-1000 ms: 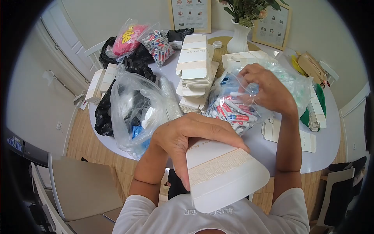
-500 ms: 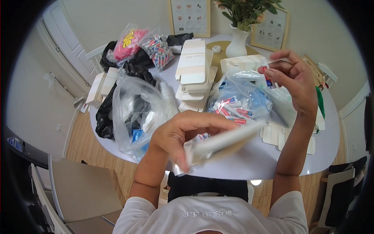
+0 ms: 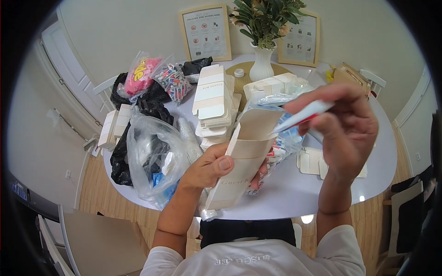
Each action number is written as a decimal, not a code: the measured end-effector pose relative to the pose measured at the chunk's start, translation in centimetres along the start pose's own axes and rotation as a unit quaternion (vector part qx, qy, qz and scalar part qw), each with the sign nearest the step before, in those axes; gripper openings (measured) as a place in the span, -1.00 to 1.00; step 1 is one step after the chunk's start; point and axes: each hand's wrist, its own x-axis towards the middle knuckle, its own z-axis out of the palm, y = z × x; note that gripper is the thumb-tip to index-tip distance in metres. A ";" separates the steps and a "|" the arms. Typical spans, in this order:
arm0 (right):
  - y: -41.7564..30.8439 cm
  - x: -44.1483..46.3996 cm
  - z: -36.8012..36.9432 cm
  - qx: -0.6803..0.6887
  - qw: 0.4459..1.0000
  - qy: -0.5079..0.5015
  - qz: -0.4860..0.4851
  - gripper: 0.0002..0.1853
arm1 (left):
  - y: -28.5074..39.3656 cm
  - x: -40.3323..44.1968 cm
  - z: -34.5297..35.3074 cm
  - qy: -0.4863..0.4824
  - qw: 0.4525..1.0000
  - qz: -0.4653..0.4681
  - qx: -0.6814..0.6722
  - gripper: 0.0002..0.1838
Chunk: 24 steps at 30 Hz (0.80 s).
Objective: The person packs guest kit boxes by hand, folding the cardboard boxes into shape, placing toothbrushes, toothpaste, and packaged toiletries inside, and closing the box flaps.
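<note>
My left hand grips a cream Guest Kit box, tilted, with its open end facing up and right. Between the fingertips of my right hand is a small white toothpaste tube with a red part, slightly blurred; its tip is at the box's opening. Behind the box, partly hidden, lies a clear bag of toothpaste tubes. A stack of Guest Kit boxes stands just beyond my left hand.
Left on the table are a clear plastic bag, black bags and a bubble-wrap roll. A white vase with flowers and two framed signs stand at the back. Flat boxes lie at the right.
My left hand has turned the box upright, so its opening faces up. My right hand has left the bag with a tube and brought it to the opening. The view has shifted slightly.
</note>
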 end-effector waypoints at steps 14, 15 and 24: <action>1.9 -0.8 2.0 -0.115 0.983 -0.101 0.103 -0.89 | -0.9 0.6 0.6 0.078 0.981 0.065 0.168 -0.28; 1.8 -0.8 2.2 -0.118 0.981 -0.099 0.119 -0.90 | -0.9 0.5 0.6 0.084 0.984 0.049 0.150 -0.28; 2.1 -0.3 1.6 -0.198 0.948 -0.225 0.104 -0.69 | -1.4 0.1 0.8 0.108 0.961 0.090 0.237 -0.31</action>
